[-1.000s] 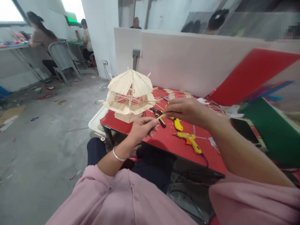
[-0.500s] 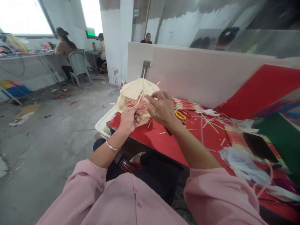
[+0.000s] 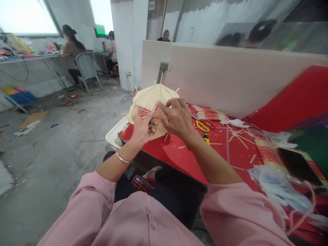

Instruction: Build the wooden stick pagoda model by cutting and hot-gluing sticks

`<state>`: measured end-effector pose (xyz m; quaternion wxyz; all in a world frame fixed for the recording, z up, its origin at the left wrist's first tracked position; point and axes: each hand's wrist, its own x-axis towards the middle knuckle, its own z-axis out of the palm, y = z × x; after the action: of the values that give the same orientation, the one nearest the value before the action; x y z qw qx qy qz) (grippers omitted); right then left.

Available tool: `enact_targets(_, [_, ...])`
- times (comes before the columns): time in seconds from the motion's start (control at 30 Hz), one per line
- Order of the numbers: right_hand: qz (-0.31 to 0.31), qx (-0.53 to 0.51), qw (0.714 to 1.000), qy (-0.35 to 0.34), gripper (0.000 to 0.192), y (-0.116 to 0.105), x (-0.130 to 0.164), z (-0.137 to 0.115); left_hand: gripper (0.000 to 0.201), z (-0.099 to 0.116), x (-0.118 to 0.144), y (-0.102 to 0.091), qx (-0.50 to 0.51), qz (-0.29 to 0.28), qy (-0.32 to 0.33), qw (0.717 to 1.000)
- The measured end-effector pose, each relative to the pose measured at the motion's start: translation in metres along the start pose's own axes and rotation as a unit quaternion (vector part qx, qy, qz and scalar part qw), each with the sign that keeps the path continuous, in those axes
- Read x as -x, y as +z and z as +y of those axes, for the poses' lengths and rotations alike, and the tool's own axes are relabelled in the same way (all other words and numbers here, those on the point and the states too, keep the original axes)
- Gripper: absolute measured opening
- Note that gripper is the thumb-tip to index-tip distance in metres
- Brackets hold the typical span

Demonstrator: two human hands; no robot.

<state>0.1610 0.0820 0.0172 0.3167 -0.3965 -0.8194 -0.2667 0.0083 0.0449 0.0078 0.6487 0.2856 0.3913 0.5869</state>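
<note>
The stick model house (image 3: 151, 99) is found upright at the near-left corner of the red table (image 3: 179, 155), its roof peak pointing up and a single spire stick rising from the apex. The roof sticks are laid fanwise, sloping down and outward from the peak. A thin stick (image 3: 153, 110) is seen at the model's near side, running diagonally up and to the right; it is pinched between the fingertips of both hands. The left hand (image 3: 142, 129) is closed narrowly on its lower part, the right hand (image 3: 175, 118) on its upper part, and both hands are pressed against the model, hiding its lower storey and base.

To the right of the hands, yellow-handled scissors (image 3: 202, 125) and loose sticks (image 3: 237, 135) are scattered on the table. A white tray (image 3: 112, 135) is noted just left of the table edge. A white partition (image 3: 230, 78) stands along the far side.

The model is pale, made of many thin sticks, with a red interior partly visible.
</note>
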Motion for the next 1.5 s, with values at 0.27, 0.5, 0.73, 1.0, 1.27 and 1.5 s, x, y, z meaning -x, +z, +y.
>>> enact_targets(0.27, [-0.019, 0.000, 1.000, 0.001, 0.045, -0.001, -0.001, 0.001, 0.023, 0.003, -0.009, -0.005, 0.007, -0.010, 0.004, 1.000])
enact_targets(0.5, [-0.022, 0.003, 1.000, -0.004, 0.045, -0.002, -0.001, 0.004, 0.020, 0.004, -0.011, -0.004, 0.002, -0.010, 0.023, 1.000])
enact_targets(0.73, [-0.019, 0.011, 1.000, -0.005, 0.045, -0.003, -0.001, 0.002, 0.019, 0.011, -0.010, -0.003, -0.005, 0.001, 0.000, 1.000])
enact_targets(1.0, [-0.027, -0.002, 1.000, -0.003, 0.046, -0.002, -0.001, 0.004, 0.013, 0.011, -0.014, -0.007, -0.010, -0.009, 0.004, 1.000])
enact_targets(1.27, [-0.031, 0.004, 0.999, -0.007, 0.047, -0.004, -0.002, 0.003, 0.016, 0.010, -0.016, -0.007, -0.001, -0.019, -0.001, 1.000])
enact_targets(1.5, [-0.028, 0.005, 1.000, -0.004, 0.045, -0.003, -0.002, 0.003, 0.014, 0.009, -0.016, -0.008, -0.009, -0.030, 0.023, 0.999])
